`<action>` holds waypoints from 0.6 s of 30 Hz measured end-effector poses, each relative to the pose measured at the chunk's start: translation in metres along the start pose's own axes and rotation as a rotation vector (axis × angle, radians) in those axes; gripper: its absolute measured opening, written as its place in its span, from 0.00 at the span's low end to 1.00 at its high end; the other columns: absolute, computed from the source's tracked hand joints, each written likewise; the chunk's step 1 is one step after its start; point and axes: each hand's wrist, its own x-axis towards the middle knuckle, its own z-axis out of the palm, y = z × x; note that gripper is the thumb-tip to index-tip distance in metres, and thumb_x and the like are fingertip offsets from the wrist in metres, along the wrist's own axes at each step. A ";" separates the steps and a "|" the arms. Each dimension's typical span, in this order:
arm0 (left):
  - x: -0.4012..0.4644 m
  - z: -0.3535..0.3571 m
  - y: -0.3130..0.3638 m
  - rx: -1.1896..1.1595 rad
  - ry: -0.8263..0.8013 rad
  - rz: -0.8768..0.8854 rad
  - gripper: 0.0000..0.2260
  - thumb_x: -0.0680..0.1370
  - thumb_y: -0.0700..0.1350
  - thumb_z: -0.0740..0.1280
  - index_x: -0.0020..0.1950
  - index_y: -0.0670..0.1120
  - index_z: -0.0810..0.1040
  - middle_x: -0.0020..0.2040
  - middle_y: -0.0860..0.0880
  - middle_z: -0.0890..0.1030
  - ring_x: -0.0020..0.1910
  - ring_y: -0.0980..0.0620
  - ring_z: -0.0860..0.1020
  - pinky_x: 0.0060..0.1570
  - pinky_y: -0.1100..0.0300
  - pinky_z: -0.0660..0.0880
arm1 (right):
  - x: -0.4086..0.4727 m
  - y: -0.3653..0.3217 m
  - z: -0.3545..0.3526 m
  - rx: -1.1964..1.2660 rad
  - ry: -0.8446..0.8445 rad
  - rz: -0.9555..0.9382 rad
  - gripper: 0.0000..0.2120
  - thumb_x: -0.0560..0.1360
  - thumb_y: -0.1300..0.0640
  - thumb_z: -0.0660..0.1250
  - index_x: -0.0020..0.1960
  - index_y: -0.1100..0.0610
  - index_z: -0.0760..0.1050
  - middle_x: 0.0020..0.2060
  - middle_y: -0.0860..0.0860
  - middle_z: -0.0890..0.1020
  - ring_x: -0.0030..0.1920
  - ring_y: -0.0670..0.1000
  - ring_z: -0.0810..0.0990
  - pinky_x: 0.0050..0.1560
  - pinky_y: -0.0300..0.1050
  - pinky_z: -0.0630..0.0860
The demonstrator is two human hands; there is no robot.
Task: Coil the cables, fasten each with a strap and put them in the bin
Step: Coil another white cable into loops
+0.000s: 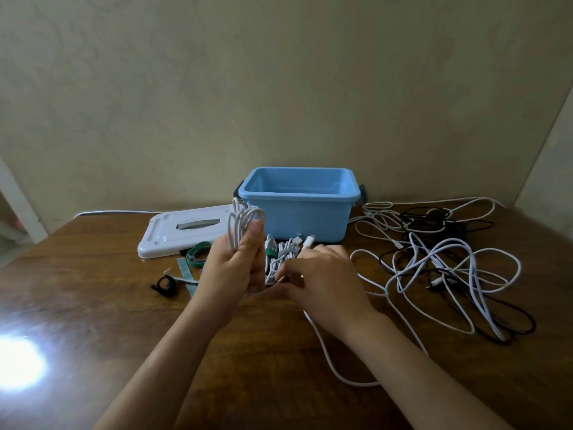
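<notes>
My left hand [231, 268] grips a coil of white cable [245, 223] upright, its loops sticking out above my thumb. My right hand [322, 274] is curled beside it and pinches the same cable's free length, which trails under my wrist across the table [338, 364]. Behind my hands lie coiled white cables fastened with green straps [280, 254]. The blue bin [299, 206] stands open at the back with nothing visible inside. Loose straps, teal [186, 271], green [197, 252] and black [166, 285], lie to the left.
A tangle of white and black cables [443, 262] covers the table's right side. The bin's white lid [186, 229] lies flat left of the bin. The wooden table [93, 274] meets the wall behind; a bright glare [18, 364] sits at front left.
</notes>
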 end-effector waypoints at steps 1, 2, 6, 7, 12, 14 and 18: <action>0.000 -0.001 -0.001 0.003 -0.013 -0.010 0.20 0.75 0.62 0.63 0.31 0.50 0.68 0.27 0.50 0.63 0.25 0.50 0.60 0.26 0.57 0.59 | 0.000 -0.001 -0.001 0.029 -0.041 0.015 0.16 0.72 0.33 0.71 0.52 0.42 0.84 0.45 0.44 0.84 0.50 0.47 0.78 0.54 0.48 0.69; 0.000 -0.001 -0.001 0.011 -0.024 -0.018 0.20 0.75 0.62 0.63 0.33 0.48 0.68 0.28 0.49 0.62 0.26 0.50 0.59 0.27 0.56 0.59 | 0.001 -0.001 -0.001 0.068 -0.086 0.027 0.16 0.73 0.35 0.72 0.57 0.41 0.83 0.50 0.43 0.84 0.53 0.46 0.78 0.56 0.47 0.70; 0.000 -0.002 -0.005 0.112 -0.026 -0.051 0.19 0.75 0.59 0.65 0.42 0.43 0.70 0.28 0.51 0.65 0.25 0.52 0.62 0.28 0.56 0.61 | 0.001 0.001 0.004 0.363 -0.104 0.055 0.16 0.79 0.49 0.71 0.66 0.43 0.80 0.58 0.41 0.83 0.58 0.41 0.79 0.56 0.42 0.75; 0.001 -0.003 -0.006 0.138 -0.023 -0.059 0.18 0.75 0.58 0.66 0.44 0.42 0.71 0.28 0.51 0.67 0.25 0.53 0.63 0.28 0.55 0.62 | 0.001 0.003 0.004 0.445 -0.069 0.079 0.14 0.79 0.52 0.71 0.64 0.45 0.82 0.57 0.42 0.84 0.57 0.41 0.81 0.58 0.43 0.78; 0.002 -0.001 -0.010 0.247 -0.036 -0.059 0.11 0.82 0.50 0.64 0.47 0.42 0.76 0.28 0.53 0.72 0.26 0.56 0.68 0.28 0.56 0.67 | 0.002 0.004 0.002 0.654 0.010 0.194 0.09 0.77 0.61 0.73 0.50 0.47 0.78 0.49 0.45 0.87 0.52 0.42 0.85 0.57 0.50 0.83; 0.001 0.001 -0.011 0.288 -0.087 -0.073 0.11 0.81 0.51 0.63 0.50 0.43 0.77 0.30 0.52 0.74 0.26 0.55 0.70 0.28 0.57 0.68 | 0.002 0.005 0.002 0.680 0.033 0.209 0.14 0.76 0.59 0.75 0.49 0.45 0.71 0.48 0.48 0.87 0.51 0.44 0.86 0.54 0.52 0.84; 0.002 0.004 -0.016 0.527 -0.152 -0.021 0.13 0.80 0.57 0.62 0.51 0.48 0.77 0.37 0.50 0.78 0.29 0.59 0.73 0.30 0.60 0.71 | 0.001 0.010 0.000 0.746 0.016 0.274 0.17 0.74 0.53 0.77 0.52 0.44 0.68 0.46 0.47 0.88 0.48 0.44 0.87 0.52 0.54 0.84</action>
